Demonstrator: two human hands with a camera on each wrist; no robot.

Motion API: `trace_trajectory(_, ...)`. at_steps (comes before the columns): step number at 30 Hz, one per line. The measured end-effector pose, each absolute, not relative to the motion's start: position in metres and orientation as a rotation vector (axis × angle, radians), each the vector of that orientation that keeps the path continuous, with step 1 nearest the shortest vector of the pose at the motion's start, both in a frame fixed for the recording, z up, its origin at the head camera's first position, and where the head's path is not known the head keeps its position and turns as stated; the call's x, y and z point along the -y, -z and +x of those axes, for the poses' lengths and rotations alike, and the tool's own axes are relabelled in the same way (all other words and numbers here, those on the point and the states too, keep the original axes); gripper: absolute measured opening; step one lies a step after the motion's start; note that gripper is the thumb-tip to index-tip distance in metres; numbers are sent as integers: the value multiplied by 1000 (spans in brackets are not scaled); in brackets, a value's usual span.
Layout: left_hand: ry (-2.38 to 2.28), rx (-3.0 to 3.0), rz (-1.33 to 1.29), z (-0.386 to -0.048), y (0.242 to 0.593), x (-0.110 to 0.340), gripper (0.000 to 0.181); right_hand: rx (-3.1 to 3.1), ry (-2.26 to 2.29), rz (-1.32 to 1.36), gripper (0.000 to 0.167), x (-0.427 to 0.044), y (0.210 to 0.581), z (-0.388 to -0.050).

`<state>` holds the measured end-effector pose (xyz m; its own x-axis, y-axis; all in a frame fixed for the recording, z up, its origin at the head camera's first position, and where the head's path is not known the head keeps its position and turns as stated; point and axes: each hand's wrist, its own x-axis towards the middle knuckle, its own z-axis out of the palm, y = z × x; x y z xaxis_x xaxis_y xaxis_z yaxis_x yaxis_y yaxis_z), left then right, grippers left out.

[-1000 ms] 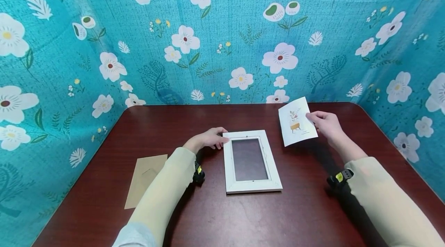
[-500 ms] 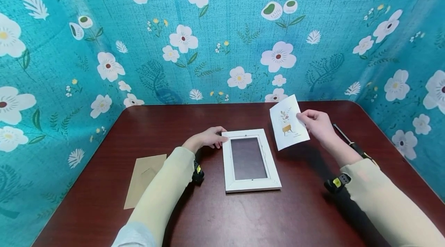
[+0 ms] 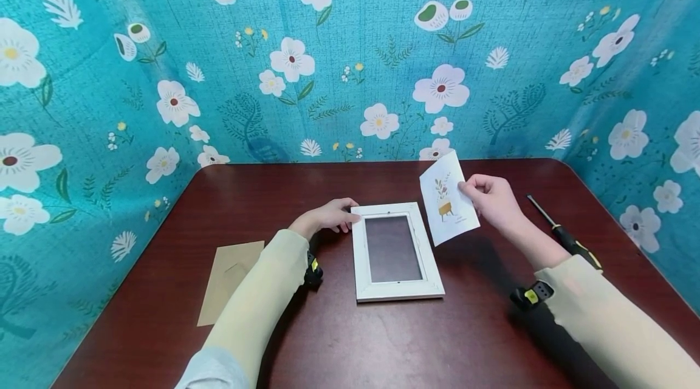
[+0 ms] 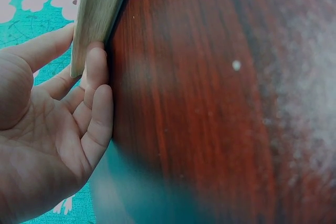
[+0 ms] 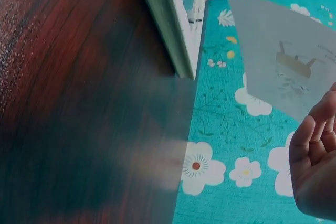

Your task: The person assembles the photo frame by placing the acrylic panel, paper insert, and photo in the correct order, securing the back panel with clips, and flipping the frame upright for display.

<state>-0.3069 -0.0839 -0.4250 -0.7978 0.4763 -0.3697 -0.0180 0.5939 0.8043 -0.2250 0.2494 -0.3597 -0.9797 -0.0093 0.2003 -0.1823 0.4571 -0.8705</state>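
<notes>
A white picture frame [image 3: 429, 255] lies flat mid-table, its dark glazed opening facing up. My left hand [image 3: 330, 216] grips its far left corner, thumb on top and fingers along the side. The left wrist view shows the fingertips [image 4: 97, 66] against the frame's wooden edge [image 4: 97, 19]. My right hand [image 3: 494, 200] pinches a paper print [image 3: 445, 200] by its right edge, between thumb and fingers. The print bears a plant in an orange pot and is held up, tilted, just beyond the frame's right side. In the right wrist view the print [image 5: 262, 45] is apart from the frame.
A tan backing board [image 3: 226, 273] lies at the left, partly hidden by my left sleeve. A screwdriver [image 3: 569, 240] with a black and yellow handle lies right of my right forearm. A floral curtain [image 3: 350, 61] stands behind the table [image 3: 383, 346].
My right hand has carried the print left, closer to the frame, turning it slightly. The screwdriver has come into sight from behind the right forearm. The left hand and frame stay put.
</notes>
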Motion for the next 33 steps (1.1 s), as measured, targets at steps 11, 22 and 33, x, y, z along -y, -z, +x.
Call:
trace_trajectory(11,-1139,-2265,373,-308,428,85,35,2580,-1427,345,29,-234,358,-213)
trace_trajectory(22,-1144,-2278,361,-310,428,83,34,2694,-1276,387,28,-217,354,-201)
trace_trajectory(33,-1147,-2276,373,-308,428,84,36,2771,-1230,443,29,-206,357,-193)
